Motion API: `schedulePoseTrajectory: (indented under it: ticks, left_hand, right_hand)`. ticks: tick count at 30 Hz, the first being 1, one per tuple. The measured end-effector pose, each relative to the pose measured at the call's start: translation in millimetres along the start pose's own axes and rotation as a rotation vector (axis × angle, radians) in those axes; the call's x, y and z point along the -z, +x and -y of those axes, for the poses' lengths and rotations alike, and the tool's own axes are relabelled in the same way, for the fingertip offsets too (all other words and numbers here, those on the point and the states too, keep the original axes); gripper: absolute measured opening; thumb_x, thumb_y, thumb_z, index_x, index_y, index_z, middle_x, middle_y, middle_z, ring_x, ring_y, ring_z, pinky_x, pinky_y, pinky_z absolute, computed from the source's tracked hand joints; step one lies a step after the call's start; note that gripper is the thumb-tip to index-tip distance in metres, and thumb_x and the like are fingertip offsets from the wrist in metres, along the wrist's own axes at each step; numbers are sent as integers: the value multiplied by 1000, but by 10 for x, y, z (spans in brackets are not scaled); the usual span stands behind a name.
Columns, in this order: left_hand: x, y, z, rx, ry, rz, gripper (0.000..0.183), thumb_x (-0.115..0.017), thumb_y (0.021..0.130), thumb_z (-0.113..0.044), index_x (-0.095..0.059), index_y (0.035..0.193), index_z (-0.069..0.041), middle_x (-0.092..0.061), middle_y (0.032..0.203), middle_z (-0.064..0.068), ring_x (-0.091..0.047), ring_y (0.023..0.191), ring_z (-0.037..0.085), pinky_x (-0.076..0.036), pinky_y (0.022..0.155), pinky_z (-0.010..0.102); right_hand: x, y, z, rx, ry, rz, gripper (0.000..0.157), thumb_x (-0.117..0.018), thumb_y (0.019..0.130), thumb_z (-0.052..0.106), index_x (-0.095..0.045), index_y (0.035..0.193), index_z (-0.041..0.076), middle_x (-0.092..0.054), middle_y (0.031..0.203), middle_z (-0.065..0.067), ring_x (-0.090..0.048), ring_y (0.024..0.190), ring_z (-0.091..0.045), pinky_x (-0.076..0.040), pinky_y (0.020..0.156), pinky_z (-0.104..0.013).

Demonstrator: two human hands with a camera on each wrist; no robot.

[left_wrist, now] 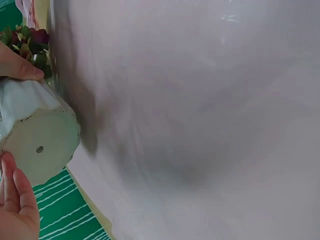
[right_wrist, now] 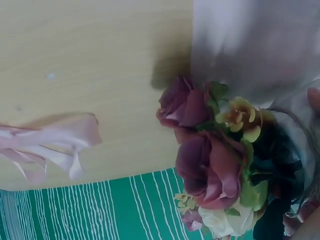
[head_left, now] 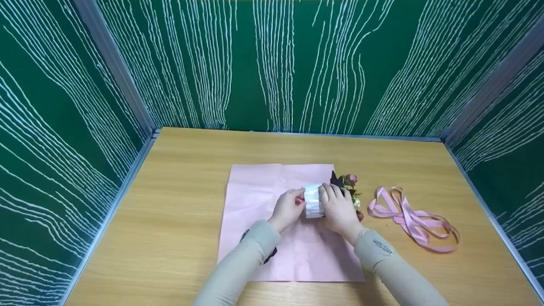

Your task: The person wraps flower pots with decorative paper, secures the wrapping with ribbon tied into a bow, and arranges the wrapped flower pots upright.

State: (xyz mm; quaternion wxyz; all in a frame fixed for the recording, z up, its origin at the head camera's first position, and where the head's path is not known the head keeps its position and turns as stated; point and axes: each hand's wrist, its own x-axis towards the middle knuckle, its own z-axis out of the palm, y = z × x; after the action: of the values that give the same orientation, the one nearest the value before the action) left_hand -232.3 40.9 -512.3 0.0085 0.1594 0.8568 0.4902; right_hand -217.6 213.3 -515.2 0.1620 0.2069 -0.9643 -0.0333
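Observation:
A white flower pot with a scalloped base lies tipped on its side above pink wrapping paper. My right hand grips it near the flower end, fingers over the top. My left hand is at the base, and its relaxed fingertips touch the base's edge in the left wrist view. That view also shows the pot base with a small hole in it. Dark pink roses, with yellow and white blooms, spill from the pot toward the right. A dark cord circles the pot near the blooms.
A loose bundle of pink ribbon lies on the wooden table to the right of the flowers. Green panels with white wavy lines stand behind and at both sides. A dark item shows partly beneath the left sleeve.

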Motion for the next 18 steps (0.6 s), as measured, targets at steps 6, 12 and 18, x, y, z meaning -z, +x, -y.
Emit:
schedulePoseTrajectory:
  ticks: [6, 12, 18]
  left_hand:
    - [-48, 3, -5, -20, 26, 2, 37, -61, 84, 3, -59, 121, 8, -64, 90, 9, -61, 80, 15, -50, 73, 17]
    - [-78, 2, -32, -15, 41, 14, 35, -60, 84, 5, -61, 119, 7, -65, 91, 10, -63, 82, 17, -51, 75, 18]
    - [-100, 6, -49, -43, 49, 1, 33, -59, 83, 7, -62, 115, 8, -66, 91, 11, -63, 82, 18, -51, 74, 18]
  right_hand:
    - [-27, -46, -28, -10, 43, -16, 90, -86, 50, 20, -47, 127, -7, -52, 128, -23, -49, 116, -38, -42, 94, -57]
    - [-74, -67, -61, -23, 31, -4, 90, -85, 50, 20, -47, 128, -7, -52, 128, -23, -50, 115, -38, -43, 93, -57]
    - [-99, -64, -84, -43, 45, 14, 90, -84, 50, 18, -46, 128, -6, -53, 128, -22, -50, 116, -37, -42, 93, -57]
